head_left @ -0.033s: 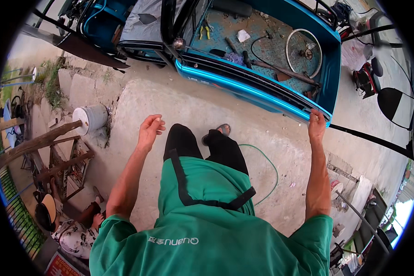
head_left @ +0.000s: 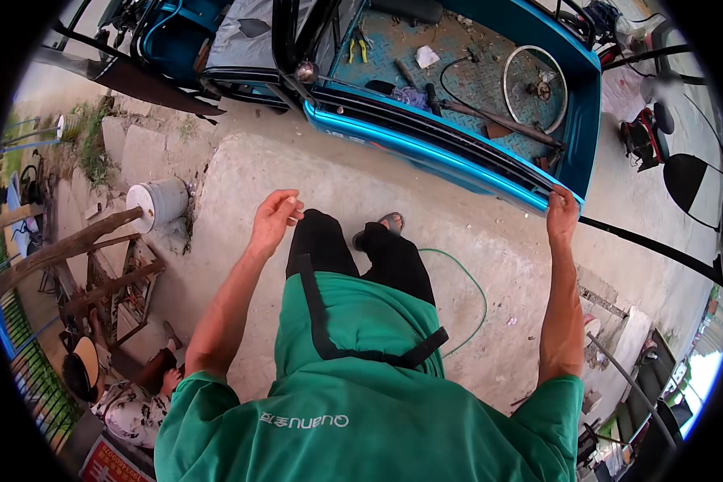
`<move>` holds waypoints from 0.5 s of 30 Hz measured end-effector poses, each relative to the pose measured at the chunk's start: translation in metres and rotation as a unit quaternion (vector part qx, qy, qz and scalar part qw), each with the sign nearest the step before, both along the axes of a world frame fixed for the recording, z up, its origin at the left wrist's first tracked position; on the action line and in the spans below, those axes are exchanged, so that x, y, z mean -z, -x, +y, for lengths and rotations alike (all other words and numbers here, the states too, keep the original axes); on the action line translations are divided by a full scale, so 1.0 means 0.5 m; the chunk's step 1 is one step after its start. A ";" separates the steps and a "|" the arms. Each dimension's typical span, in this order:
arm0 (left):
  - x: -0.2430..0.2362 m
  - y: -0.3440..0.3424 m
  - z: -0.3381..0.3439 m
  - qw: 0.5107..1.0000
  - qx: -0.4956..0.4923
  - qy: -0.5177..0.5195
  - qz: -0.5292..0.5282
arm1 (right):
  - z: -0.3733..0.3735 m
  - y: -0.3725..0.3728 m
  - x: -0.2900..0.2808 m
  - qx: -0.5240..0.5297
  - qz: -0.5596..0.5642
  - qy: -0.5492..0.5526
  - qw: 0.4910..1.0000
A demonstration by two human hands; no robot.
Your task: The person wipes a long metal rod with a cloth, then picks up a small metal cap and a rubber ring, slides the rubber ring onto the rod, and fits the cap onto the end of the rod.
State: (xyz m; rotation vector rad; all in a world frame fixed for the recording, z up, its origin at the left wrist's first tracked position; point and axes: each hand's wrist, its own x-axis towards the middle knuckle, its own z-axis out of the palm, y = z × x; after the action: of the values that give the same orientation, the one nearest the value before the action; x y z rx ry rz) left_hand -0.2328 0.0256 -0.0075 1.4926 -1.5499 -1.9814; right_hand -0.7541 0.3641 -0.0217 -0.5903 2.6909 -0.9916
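My left hand (head_left: 275, 217) hovers over the concrete at my left thigh, fingers curled together; I cannot make out what, if anything, is between them. My right hand (head_left: 561, 210) has its fingers curled on the near corner of a blue three-wheeler cargo bed (head_left: 414, 145). Inside the bed lie yellow-handled pliers (head_left: 357, 52), a bicycle rim with hub (head_left: 507, 88), a long rusty bar (head_left: 498, 120), a black cable and loose scraps.
A white bucket (head_left: 159, 207) and wooden poles (head_left: 64, 241) stand at the left. Another person (head_left: 128, 410) is at lower left. A green hose (head_left: 478, 293) lies by my feet on the concrete (head_left: 241, 169). A long black strip (head_left: 643, 245) extends rightward from the bed's corner.
My left hand has moved slightly up and to the right. My right hand is a little higher and farther right, still at the bed's corner.
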 end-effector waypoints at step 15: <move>0.087 0.809 -0.264 0.945 0.264 0.193 0.019 | -0.121 0.194 0.119 0.111 0.044 -0.183 0.976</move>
State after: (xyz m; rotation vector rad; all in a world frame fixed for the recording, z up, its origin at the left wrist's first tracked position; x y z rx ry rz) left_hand -0.6372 -0.1063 -0.0508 0.9425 -2.3383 -1.7652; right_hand -0.8512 0.3036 -0.0814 -0.2696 2.9619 -0.4955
